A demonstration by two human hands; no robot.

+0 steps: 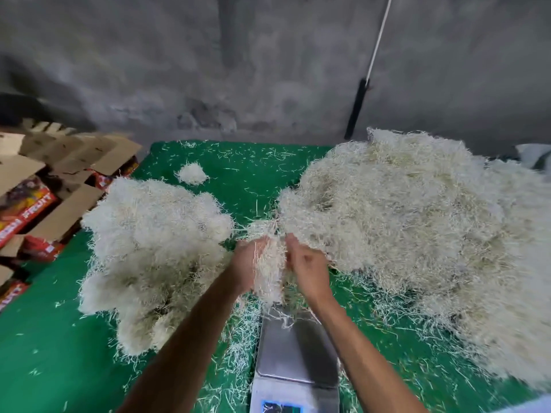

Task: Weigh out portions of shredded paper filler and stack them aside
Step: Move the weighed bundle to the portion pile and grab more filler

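Note:
Both hands hold one bunch of shredded paper (269,269) above the far end of the steel scale (295,350). My left hand (249,263) cups the bunch from the left; my right hand (307,266) grips it from the right, fingers curled into the strands. The bunch still trails into the big loose heap of shredded paper (417,234) on the right. A mound of clumped portions (149,251) lies on the left of the green mat (44,353). The scale's pan carries only a few stray strands.
A small tuft of paper (192,173) lies at the back of the mat. Open cardboard boxes with red fruit cartons (44,198) crowd the left edge. A grey wall stands behind, with a black-handled white pole (357,108) leaning on it. Loose strands litter the mat.

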